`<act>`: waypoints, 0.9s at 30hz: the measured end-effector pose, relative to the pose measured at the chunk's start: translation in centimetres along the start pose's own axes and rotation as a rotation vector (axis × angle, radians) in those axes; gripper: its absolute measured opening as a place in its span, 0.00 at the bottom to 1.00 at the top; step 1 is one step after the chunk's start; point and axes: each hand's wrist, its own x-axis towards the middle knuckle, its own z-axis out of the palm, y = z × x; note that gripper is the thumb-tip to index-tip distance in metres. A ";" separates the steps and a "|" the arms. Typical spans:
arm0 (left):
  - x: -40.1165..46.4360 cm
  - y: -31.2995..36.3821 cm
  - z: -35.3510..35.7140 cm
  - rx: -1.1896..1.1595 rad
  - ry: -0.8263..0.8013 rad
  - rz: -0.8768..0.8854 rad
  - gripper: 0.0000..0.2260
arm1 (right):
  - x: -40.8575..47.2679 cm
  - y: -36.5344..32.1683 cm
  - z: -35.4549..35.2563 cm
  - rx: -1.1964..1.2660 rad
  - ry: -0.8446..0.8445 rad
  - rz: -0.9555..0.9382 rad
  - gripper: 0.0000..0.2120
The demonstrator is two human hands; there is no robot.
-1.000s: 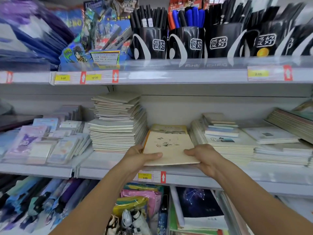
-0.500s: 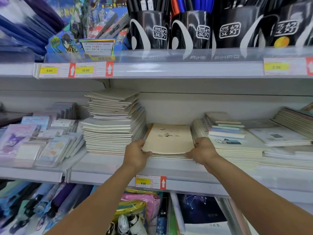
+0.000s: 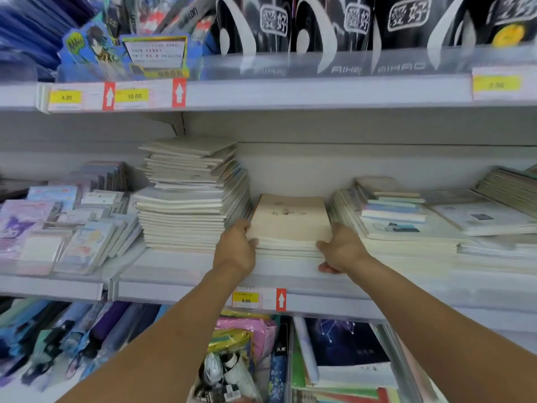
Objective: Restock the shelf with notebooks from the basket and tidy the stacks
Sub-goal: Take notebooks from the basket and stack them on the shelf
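A low stack of notebooks lies on the middle shelf, topped by a beige notebook with a small dark drawing. My left hand holds the stack's front left corner, fingers reaching in beside the tall stack. My right hand holds the front right corner, thumb against the front edge. The rest of both hands' fingers is hidden. The basket is not in view.
A tall, uneven stack of pale notebooks stands just left, a wide lower stack just right. Sticker packs fill the far left. The shelf above carries black pen cups. Bags and notebooks sit below.
The beige notebook went from the shelf front back onto the low stack. Both hands followed it in and now sit at the stack's front corners.
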 end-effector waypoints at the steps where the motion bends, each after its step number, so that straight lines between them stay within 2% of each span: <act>1: -0.9 0.4 -0.5 0.002 0.074 0.061 0.14 | -1.0 0.5 0.3 -0.111 0.124 -0.150 0.19; 3: -3.9 0.7 -1.8 -0.051 0.301 0.248 0.13 | -5.1 1.7 1.6 -0.110 0.413 -0.499 0.17; 4: -6.2 0.3 -2.2 -0.090 0.384 0.330 0.10 | -7.6 2.8 2.8 -0.022 0.464 -0.638 0.12; 5: -8.6 -0.5 -2.3 -0.128 0.424 0.373 0.08 | -10.3 4.0 4.2 0.062 0.422 -0.716 0.08; 7: -14.1 -3.9 -1.0 -0.189 0.372 0.316 0.05 | -14.0 9.1 8.8 0.067 0.176 -0.711 0.08; 9: -20.1 -8.7 1.7 -0.158 0.169 0.117 0.04 | -16.7 16.0 14.4 -0.072 -0.198 -0.542 0.09; 10: -23.3 -11.5 3.3 -0.119 0.004 -0.055 0.05 | -17.8 20.4 17.3 -0.163 -0.419 -0.377 0.08; 11: -26.7 -14.1 4.8 -0.076 -0.182 -0.277 0.06 | -19.2 24.4 19.5 -0.259 -0.621 -0.188 0.12; 12: -30.1 -16.7 5.8 -0.030 -0.352 -0.506 0.09 | -20.5 28.1 21.2 -0.341 -0.749 -0.046 0.21; 14: -35.9 -20.4 6.3 0.049 -0.580 -0.833 0.13 | -23.0 34.1 23.4 -0.487 -0.846 0.118 0.46; 16: -39.9 -21.8 6.1 0.135 -0.777 -0.965 0.11 | -24.6 37.8 24.5 -0.659 -0.820 0.179 0.62; 17: -40.9 -22.0 6.1 0.169 -0.847 -0.989 0.12 | -25.0 38.6 24.6 -0.706 -0.802 0.200 0.67; 19: -42.0 -22.3 6.5 0.191 -0.894 -0.976 0.18 | -24.9 39.1 24.1 -0.752 -0.781 0.240 0.71; 21: -42.2 -22.3 6.8 0.189 -0.887 -0.941 0.27 | -24.1 39.8 24.1 -0.789 -0.784 0.243 0.70; 22: -42.3 -22.4 6.9 0.187 -0.884 -0.927 0.28 | -23.8 40.0 24.2 -0.804 -0.775 0.244 0.69; 24: -42.5 -22.7 6.9 0.173 -0.880 -0.923 0.23 | -23.4 39.9 24.5 -0.857 -0.715 0.222 0.63; 26: -42.5 -22.4 7.0 0.137 -0.842 -0.928 0.12 | -22.9 39.4 24.8 -0.934 -0.629 0.147 0.47; 27: -42.3 -22.1 7.1 0.105 -0.811 -0.950 0.15 | -22.6 39.1 25.0 -0.937 -0.583 0.086 0.37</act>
